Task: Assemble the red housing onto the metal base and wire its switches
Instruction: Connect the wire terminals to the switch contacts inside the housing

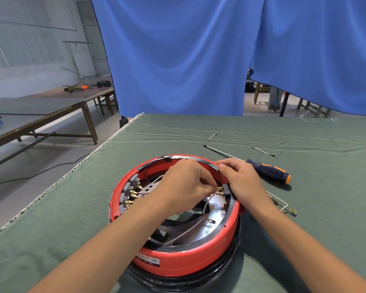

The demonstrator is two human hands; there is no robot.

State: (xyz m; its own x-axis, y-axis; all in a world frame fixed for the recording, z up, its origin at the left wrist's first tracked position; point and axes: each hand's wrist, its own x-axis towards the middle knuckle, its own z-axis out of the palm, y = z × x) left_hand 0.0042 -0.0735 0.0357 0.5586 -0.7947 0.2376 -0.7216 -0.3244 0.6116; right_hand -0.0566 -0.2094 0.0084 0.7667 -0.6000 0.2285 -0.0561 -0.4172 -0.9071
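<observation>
Red housing (178, 259) seated on the metal base (211, 229), ring-shaped, resting on a green cloth-covered table (304, 240) near its front edge. Inside the housing's left wall, a row of switches (128, 194) with brass spade terminals (133, 195) pointing inward. Left hand (184, 182) reaching across the housing's open middle, fingers curled, pinching a brass connector (219, 189) on a white wire (207, 199) just beside a black switch (227, 191) on the housing's right inner wall. Right hand (243, 180) draped over the housing's right rim, thumb on top of the rim, fingers curled down over the outside, gripping it. More white wire (186, 231) looping over the metal base toward the housing's near side. Behind the housing to the right, a screwdriver (264, 169) with a blue-and-orange handle lying flat. Right of the housing, a loose white wire (283, 205) with brass ends; two short wire pieces (212, 137) (263, 152) farther back. Blue curtain (188, 60) hanging beyond the housing.
</observation>
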